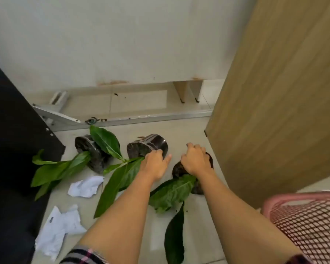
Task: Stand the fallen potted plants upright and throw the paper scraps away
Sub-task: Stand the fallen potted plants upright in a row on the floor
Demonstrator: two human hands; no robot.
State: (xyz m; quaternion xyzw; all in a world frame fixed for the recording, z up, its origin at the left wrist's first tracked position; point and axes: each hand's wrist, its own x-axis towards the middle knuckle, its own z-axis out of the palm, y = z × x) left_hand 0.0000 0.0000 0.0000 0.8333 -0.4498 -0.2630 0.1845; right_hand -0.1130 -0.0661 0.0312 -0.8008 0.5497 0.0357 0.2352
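Observation:
Three black potted plants with broad green leaves lie on their sides on the pale floor. The left pot lies untouched. My left hand rests on the rim of the middle pot, fingers spread over it. My right hand is closed over the right pot, which lies close to the wooden panel. Two crumpled white paper scraps lie on the floor at left: a small scrap near the leaves and a larger scrap nearer me.
A pink mesh basket stands at the lower right. A tall wooden panel rises on the right, black furniture on the left. A metal floor rail runs across behind the pots, below a white wall.

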